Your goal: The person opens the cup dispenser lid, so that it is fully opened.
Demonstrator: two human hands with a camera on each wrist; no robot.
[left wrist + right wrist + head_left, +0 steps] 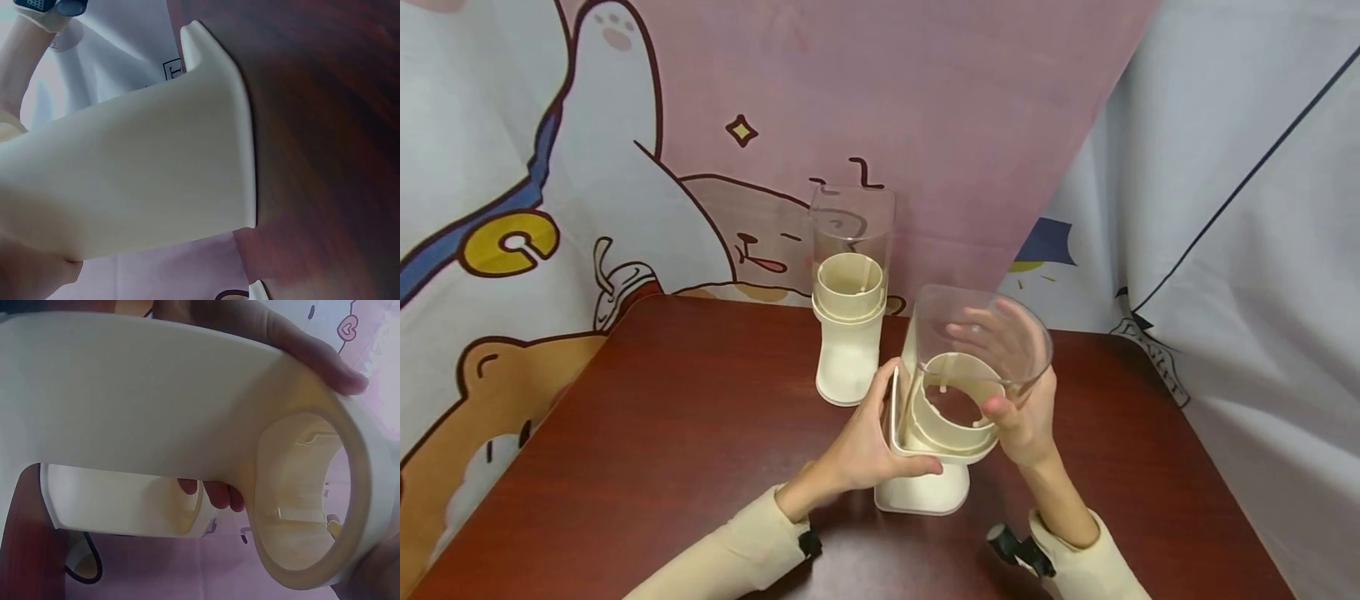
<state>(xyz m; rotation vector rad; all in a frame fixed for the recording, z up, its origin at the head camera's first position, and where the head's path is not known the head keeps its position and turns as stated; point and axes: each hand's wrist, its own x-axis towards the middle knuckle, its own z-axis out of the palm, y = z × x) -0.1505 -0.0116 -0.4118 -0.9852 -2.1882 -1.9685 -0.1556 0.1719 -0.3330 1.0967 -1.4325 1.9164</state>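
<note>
A cream dispenser stand (928, 490) is at the front of the table, its round opening (269, 500) showing from below in the right wrist view. A clear container (936, 321) sits in the ring at its top. My left hand (867, 446) grips the stand's upper left side, thumb along the front and fingers round the back. My right hand (1030, 421) holds the clear container from the right, thumb in front and fingers behind it. In the left wrist view the cream stand (144, 169) fills much of the frame and covers most of that hand.
A second cream stand (847, 362) with a clear container (868, 221) on top stands farther back, slightly left. Both are on a dark red-brown table (700, 400). Behind hangs a printed cloth (925, 100), with pale cloth (1240, 208) at the right.
</note>
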